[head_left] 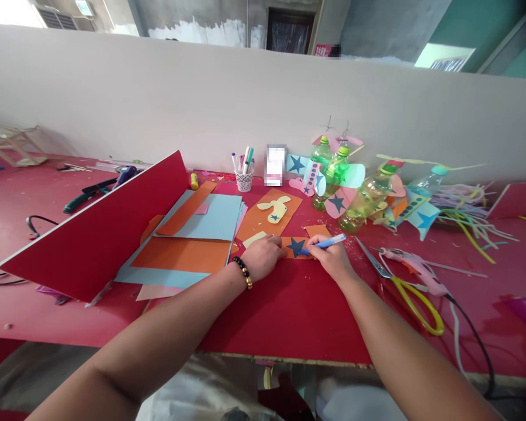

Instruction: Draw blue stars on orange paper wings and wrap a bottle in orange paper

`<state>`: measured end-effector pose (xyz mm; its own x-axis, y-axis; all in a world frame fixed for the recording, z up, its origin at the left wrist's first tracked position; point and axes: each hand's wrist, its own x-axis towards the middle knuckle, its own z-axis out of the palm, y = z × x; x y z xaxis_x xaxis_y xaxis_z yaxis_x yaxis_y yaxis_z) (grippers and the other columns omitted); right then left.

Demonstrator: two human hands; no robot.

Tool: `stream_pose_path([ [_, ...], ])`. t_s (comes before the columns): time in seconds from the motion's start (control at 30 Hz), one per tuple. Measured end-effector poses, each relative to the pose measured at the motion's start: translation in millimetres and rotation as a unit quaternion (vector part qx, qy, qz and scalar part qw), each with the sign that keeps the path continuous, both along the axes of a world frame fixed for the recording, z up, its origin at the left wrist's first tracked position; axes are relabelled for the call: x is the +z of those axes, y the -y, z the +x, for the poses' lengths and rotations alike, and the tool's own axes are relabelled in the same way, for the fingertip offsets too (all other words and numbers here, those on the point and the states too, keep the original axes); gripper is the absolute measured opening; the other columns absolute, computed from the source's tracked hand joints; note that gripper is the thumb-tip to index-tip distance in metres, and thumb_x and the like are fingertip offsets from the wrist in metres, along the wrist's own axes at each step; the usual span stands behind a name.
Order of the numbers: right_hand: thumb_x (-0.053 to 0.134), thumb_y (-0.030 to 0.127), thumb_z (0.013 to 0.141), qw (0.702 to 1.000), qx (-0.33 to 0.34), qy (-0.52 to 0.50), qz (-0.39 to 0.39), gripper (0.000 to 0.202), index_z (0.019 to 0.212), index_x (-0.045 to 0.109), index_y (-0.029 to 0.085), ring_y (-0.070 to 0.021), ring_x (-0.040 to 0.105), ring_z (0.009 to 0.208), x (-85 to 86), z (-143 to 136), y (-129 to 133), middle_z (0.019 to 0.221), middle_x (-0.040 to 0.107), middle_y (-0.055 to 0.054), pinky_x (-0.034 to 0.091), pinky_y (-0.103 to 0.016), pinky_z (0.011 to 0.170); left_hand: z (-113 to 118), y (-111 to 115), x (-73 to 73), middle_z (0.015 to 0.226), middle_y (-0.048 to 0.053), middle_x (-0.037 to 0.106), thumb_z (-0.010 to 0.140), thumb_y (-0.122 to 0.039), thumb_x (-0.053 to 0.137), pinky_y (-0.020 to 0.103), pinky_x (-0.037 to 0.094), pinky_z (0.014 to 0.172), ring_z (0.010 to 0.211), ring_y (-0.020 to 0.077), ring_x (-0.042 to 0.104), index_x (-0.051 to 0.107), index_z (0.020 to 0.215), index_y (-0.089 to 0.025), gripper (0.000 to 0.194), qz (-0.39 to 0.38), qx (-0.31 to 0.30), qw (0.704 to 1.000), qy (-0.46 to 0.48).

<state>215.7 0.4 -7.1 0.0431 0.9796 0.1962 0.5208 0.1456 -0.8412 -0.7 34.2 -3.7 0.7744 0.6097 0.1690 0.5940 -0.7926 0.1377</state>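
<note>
My right hand (pixel 333 260) is closed round a blue marker (pixel 333 241), its tip on a dark blue star (pixel 296 246). The star is on an orange paper strip (pixel 312 251) lying flat on the red table. At the strip's left end my left hand (pixel 264 256) holds it with curled fingers; the fingertips are partly hidden. A black-and-gold bead bracelet (pixel 242 270) circles the left wrist. Just beyond lies a pale yellow paper cutout (pixel 276 209) with a small blue star, on an orange sheet (pixel 291 202). Another small orange piece (pixel 318 230) lies behind the strip.
Stacked coloured paper (pixel 214 216) lies left, beside an upright red board (pixel 100 234). A pen cup (pixel 244 180) and a phone (pixel 276 165) stand behind. Bottle crafts (pixel 368 199) fill the back right. Yellow-handled scissors (pixel 414 298) and a pink glue gun (pixel 414 269) lie right.
</note>
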Motion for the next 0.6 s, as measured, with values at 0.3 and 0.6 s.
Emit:
stream_pose_path([
  [0.3, 0.055, 0.029, 0.072, 1.0, -0.004, -0.021, 0.017, 0.015, 0.06, 0.057, 0.02, -0.0137, 0.047, 0.053, 6.8, -4.8, 4.1, 0.053, 0.053, 0.003, 0.035, -0.025, 0.052, -0.1, -0.5, -0.2, 0.094, 0.006, 0.059, 0.087, -0.011, 0.049, 0.028, 0.041, 0.076, 0.088, 0.0176, 0.053, 0.071, 0.088, -0.021, 0.024, -0.004, -0.009, 1.0, 0.006],
  [0.6, 0.054, 0.03, 0.074, 1.0, 0.004, -0.013, 0.011, 0.015, 0.064, 0.058, 0.02, -0.014, 0.049, 0.055, 0.0, -2.3, 4.5, 0.056, 0.054, 0.002, 0.036, -0.025, 0.053, -1.0, 3.0, 5.3, 0.093, 0.007, 0.059, 0.086, -0.01, 0.05, 0.028, 0.041, 0.078, 0.088, 0.0192, 0.053, 0.07, 0.089, -0.019, 0.022, -0.011, -0.011, 1.0, 0.003],
])
